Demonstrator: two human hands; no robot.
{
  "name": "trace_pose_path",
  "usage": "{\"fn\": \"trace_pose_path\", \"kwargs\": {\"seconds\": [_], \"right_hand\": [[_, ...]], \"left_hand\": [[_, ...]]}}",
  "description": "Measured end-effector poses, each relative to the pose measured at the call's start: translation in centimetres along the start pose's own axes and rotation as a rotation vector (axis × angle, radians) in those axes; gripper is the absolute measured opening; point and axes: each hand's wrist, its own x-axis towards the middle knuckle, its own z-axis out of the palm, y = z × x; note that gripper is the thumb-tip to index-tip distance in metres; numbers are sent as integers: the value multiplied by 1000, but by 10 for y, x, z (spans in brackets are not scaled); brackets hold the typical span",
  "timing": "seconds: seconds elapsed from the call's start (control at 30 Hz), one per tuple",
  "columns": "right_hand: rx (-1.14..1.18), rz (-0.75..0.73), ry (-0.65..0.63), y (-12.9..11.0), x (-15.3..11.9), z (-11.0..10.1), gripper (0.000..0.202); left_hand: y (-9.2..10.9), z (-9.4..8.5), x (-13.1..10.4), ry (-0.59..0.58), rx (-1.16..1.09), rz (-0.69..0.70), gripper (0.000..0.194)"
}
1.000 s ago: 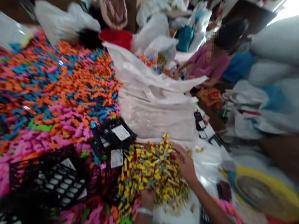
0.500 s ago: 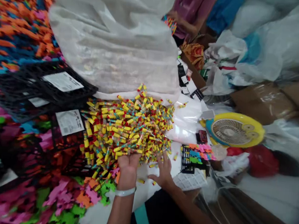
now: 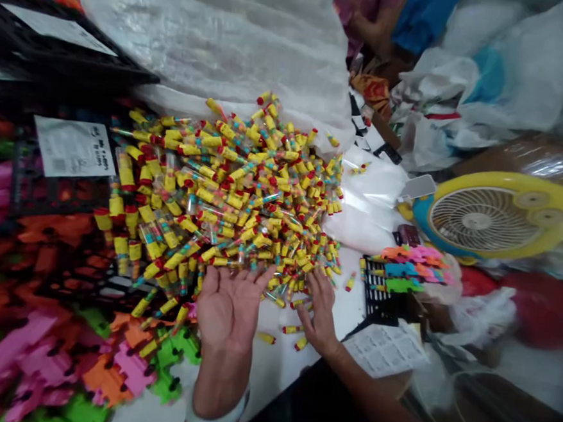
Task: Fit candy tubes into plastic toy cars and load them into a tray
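Note:
A large heap of small clear tubes with yellow labels and red ends (image 3: 244,189) lies in front of me on the white table. My left hand (image 3: 231,307) is palm up at the heap's near edge, its fingers outstretched and their tips touching the nearest tubes. A pale bracelet (image 3: 219,419) circles that wrist. To the right, my right hand (image 3: 320,310) rests at the heap's front right edge, thumb apart from the fingers, fingertips among the tubes. Neither hand is closed round a tube. A few loose tubes (image 3: 266,338) lie on the table between the hands.
Black plastic crates (image 3: 18,180) with white labels and piles of coloured foam-like pieces (image 3: 44,355) stand at left. A white sack (image 3: 216,39) rises behind the heap. At right are a yellow fan (image 3: 478,218), a printed sheet (image 3: 382,350) and plastic bags. Another person's arm (image 3: 371,31) shows at the back.
My view has come closer to the heap. The left hand, whose fingers were under the tubes, now shows its whole palm. My right hand stays by the heap, its fingers less spread.

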Motion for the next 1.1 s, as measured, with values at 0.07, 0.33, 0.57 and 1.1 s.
{"fn": "trace_pose_path", "kwargs": {"seconds": [0.07, 0.33, 0.57, 1.1], "right_hand": [[82, 3, 59, 3, -2, -1, 65], [445, -74, 363, 16, -4, -9, 44], [351, -445, 137, 23, -58, -18, 22], [420, -441, 86, -12, -67, 33, 25]], "left_hand": [[-6, -8, -3, -65, 12, 5, 25], [-41, -46, -4, -232, 102, 133, 27], [-52, -65, -4, -254, 340, 231, 34], [-30, -213, -84, 224, 1159, 1104, 24]]}}
